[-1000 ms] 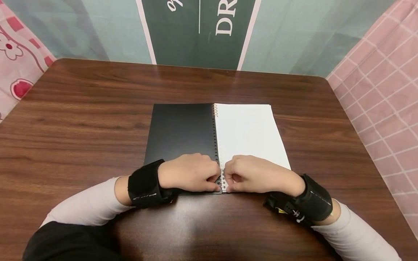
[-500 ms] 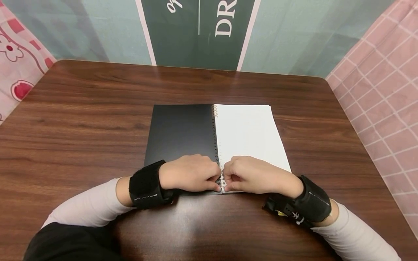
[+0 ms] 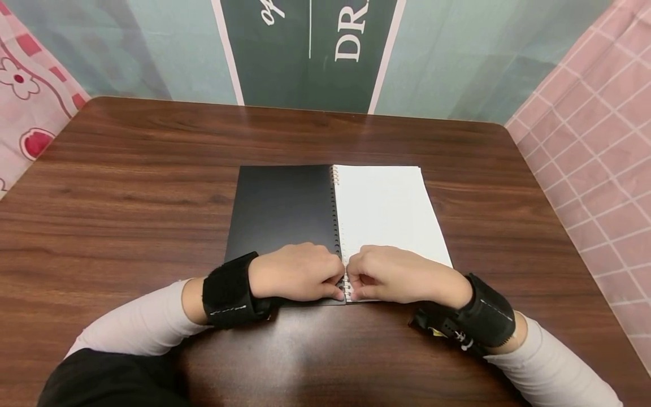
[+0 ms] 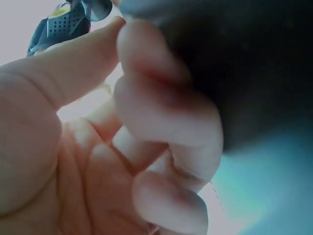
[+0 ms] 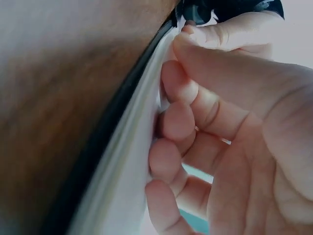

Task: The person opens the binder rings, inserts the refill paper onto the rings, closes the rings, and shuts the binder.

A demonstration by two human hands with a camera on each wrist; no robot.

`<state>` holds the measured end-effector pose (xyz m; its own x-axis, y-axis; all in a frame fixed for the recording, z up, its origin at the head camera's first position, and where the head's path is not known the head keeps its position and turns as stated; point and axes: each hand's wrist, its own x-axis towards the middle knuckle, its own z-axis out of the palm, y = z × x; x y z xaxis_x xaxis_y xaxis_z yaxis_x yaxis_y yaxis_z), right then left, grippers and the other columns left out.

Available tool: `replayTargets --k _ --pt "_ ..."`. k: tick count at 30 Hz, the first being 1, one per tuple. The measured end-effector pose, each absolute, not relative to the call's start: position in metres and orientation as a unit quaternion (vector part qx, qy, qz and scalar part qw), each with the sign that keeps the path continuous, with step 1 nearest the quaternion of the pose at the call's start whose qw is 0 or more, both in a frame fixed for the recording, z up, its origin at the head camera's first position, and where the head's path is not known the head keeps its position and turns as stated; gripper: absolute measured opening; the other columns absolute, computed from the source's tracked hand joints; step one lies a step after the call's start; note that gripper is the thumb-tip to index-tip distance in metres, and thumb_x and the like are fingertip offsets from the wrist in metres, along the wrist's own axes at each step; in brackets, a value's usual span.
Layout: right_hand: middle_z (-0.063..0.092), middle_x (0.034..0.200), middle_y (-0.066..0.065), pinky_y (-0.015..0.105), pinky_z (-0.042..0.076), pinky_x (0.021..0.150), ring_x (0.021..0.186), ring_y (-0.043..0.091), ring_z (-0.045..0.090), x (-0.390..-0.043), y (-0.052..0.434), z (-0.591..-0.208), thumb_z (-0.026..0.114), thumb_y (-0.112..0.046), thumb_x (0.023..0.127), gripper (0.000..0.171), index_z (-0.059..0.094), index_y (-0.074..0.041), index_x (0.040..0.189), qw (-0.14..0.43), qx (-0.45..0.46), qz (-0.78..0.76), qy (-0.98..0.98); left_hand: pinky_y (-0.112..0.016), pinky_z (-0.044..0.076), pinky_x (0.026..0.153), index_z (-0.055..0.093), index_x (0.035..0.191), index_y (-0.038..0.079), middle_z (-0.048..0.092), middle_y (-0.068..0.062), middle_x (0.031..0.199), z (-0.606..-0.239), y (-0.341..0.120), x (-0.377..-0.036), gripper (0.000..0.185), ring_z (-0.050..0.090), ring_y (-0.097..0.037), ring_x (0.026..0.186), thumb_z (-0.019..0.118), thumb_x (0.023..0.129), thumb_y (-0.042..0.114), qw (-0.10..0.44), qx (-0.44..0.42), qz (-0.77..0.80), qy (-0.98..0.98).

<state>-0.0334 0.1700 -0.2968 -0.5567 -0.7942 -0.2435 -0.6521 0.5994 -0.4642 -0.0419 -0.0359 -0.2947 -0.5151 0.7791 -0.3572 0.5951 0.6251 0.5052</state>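
A loose-leaf ring notebook lies open on the table, black cover to the left and white punched pages to the right. My left hand, palm down over the cover's lower corner, pinches the near end of the ring binding with thumb and curled index finger. Facing it from the page side, my right hand pinches the same rings, thumb toward me. In the right wrist view, its other fingertips are curled against the white page stack. The exact finger contact on the rings is hidden.
More rings show at the spine's far end. The brown wooden table extends around the notebook. A greenish printed backdrop stands behind it, with pink cloth on both sides. Each wrist wears a black strap with a camera.
Both hands keep their hold at the binding, with the right hand a hair closer to the left. The head view has tilted slightly, so the scene sits a little lower.
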Motion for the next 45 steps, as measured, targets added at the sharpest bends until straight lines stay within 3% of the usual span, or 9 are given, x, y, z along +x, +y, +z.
replayTargets --k 11,16,21,24,28,36,40,43,45 --pt "0.047 0.074 -0.011 0.02 0.037 0.061 0.072 0.004 0.041 -0.021 0.164 -0.289 0.078 -0.035 0.085 0.023 0.06 -0.023 0.096 0.143 -0.386 -0.16 0.897 -0.027 0.041 0.054 0.053 0.065 0.02 0.047 0.006 0.06 -0.277 -0.05 -0.041 0.035 0.047 -0.01 0.055 0.074 0.089 0.033 0.244 0.419 0.084 0.871" --pt "0.048 0.075 -0.012 0.02 0.039 0.063 0.076 0.004 0.043 -0.018 0.16 -0.294 0.077 -0.031 0.086 0.025 0.056 -0.022 0.094 0.148 -0.38 -0.159 0.899 -0.033 0.045 0.059 0.055 0.068 0.018 0.051 0.003 0.064 -0.264 -0.068 -0.038 0.032 0.049 -0.014 0.058 0.076 0.087 0.034 0.231 0.398 0.041 0.887" --pt "0.049 0.078 -0.009 0.021 0.041 0.065 0.073 0.006 0.046 -0.018 0.161 -0.295 0.075 -0.029 0.088 0.035 0.051 -0.016 0.111 0.164 -0.363 -0.164 0.902 -0.035 0.046 0.062 0.058 0.072 0.017 0.054 0.002 0.07 -0.262 -0.086 -0.038 0.027 0.052 -0.015 0.063 0.077 0.086 0.032 0.217 0.383 0.034 0.897" --pt "0.049 0.078 -0.007 0.021 0.041 0.065 0.071 0.006 0.046 -0.019 0.162 -0.296 0.075 -0.029 0.089 0.039 0.051 -0.014 0.116 0.174 -0.356 -0.167 0.903 -0.038 0.05 0.067 0.066 0.086 0.016 0.061 0.002 0.082 -0.265 -0.095 -0.036 0.022 0.06 -0.019 0.076 0.079 0.083 0.033 0.202 0.376 0.025 0.904" --pt "0.048 0.077 -0.006 0.023 0.04 0.065 0.074 0.008 0.046 -0.021 0.163 -0.295 0.075 -0.031 0.088 0.038 0.054 -0.013 0.114 0.183 -0.345 -0.157 0.907 -0.043 0.053 0.075 0.066 0.118 0.009 0.065 -0.007 0.112 -0.268 -0.105 -0.032 0.05 0.062 -0.029 0.101 0.082 0.08 0.037 0.187 0.359 -0.004 0.915" --pt "0.043 0.073 -0.006 0.023 0.037 0.061 0.071 0.009 0.044 -0.021 0.162 -0.291 0.078 -0.035 0.084 0.041 0.053 -0.016 0.111 0.195 -0.321 -0.135 0.917 -0.033 0.04 0.057 0.059 0.112 0.007 0.056 -0.007 0.098 -0.273 -0.121 -0.016 0.052 0.048 -0.024 0.077 0.087 0.07 0.021 0.114 0.327 -0.076 0.935" --pt "0.049 0.078 -0.009 0.023 0.04 0.065 0.072 0.006 0.047 -0.024 0.17 -0.285 0.076 -0.034 0.087 0.043 0.054 -0.017 0.119 0.215 -0.337 -0.161 0.902 -0.045 0.053 0.075 0.055 0.131 0.002 0.061 -0.018 0.128 -0.275 -0.122 -0.011 0.077 0.063 -0.035 0.106 0.089 0.069 0.033 0.143 0.318 -0.095 0.932" --pt "0.057 0.084 -0.01 0.023 0.044 0.065 0.073 0.005 0.052 -0.033 0.18 -0.276 0.072 -0.028 0.091 0.038 0.057 -0.015 0.123 0.19 -0.345 -0.212 0.894 -0.052 0.052 0.091 0.047 0.143 -0.003 0.049 -0.026 0.147 -0.277 -0.119 -0.007 0.094 0.053 -0.041 0.131 0.088 0.069 0.039 0.164 0.31 -0.108 0.93" --pt "0.061 0.086 -0.009 0.025 0.047 0.067 0.077 0.006 0.056 -0.042 0.187 -0.271 0.07 -0.022 0.092 0.033 0.06 -0.013 0.122 0.152 -0.332 -0.253 0.896 -0.051 0.053 0.091 0.047 0.143 -0.004 0.049 -0.027 0.146 -0.279 -0.117 -0.004 0.093 0.052 -0.04 0.133 0.087 0.069 0.035 0.159 0.31 -0.117 0.93"
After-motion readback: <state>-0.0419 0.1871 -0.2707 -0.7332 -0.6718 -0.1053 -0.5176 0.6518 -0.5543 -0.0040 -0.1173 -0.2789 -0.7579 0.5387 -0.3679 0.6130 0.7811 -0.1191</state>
